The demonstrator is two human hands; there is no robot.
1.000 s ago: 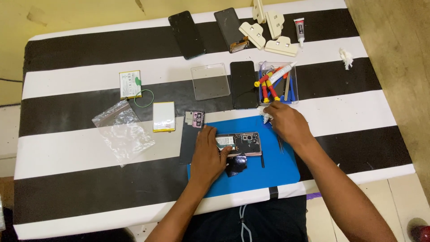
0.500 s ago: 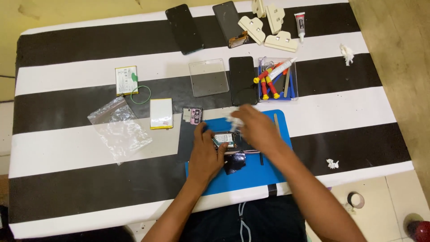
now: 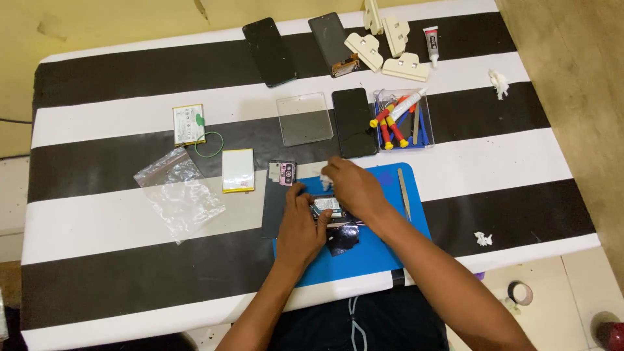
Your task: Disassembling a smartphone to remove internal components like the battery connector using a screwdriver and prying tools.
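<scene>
**Both hands on an opened phone at the blue mat**

Both hands meet over an opened phone (image 3: pixel 328 209) that lies on the blue mat (image 3: pixel 380 250) at the near edge of the striped table (image 3: pixel 97 224). Left hand (image 3: pixel 300 227) presses flat on the phone's left end, fingers together and pointing away from the body. Right hand (image 3: pixel 354 188) arches over the phone's upper right part, fingers curled around a small white wad (image 3: pixel 326 177) pinched at the fingertips; whether the wad touches the phone cannot be told. The two hands are almost touching, with only the phone's exposed middle showing between them.

Just left of the mat, a small camera part (image 3: pixel 282 173) sits on a dark panel (image 3: pixel 274 208). A thin flat stick (image 3: pixel 403 193) lies on the mat's right side. Farther back stand a clear tray of red and yellow tools (image 3: pixel 400 120), a black phone (image 3: pixel 354 122) beside it, and a clear plastic square (image 3: pixel 303 119). To the left lie a white battery (image 3: pixel 238 170), a green rubber band (image 3: pixel 208 143) and a crumpled plastic bag (image 3: pixel 179 192).
</scene>
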